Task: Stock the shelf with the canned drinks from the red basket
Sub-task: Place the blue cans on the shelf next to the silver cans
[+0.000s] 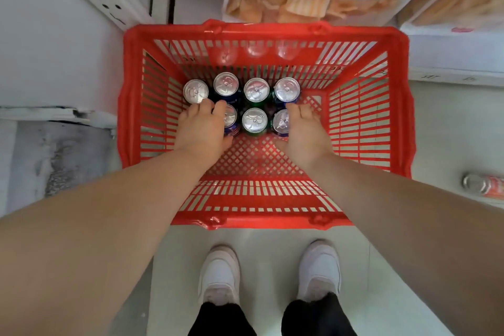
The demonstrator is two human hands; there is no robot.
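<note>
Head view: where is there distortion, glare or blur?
Head view: the rim of the red slatted plastic basket bows outward, the forearms swell toward the corners. Head view: the silver can tops carry soft glare. Head view: the orange can lying at the right edge is blurred.

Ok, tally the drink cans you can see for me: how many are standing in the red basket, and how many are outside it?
Standing cans in the red basket: 7
Lying can on the floor outside it: 1
Total: 8 in view; the left hand may hide another.
</note>
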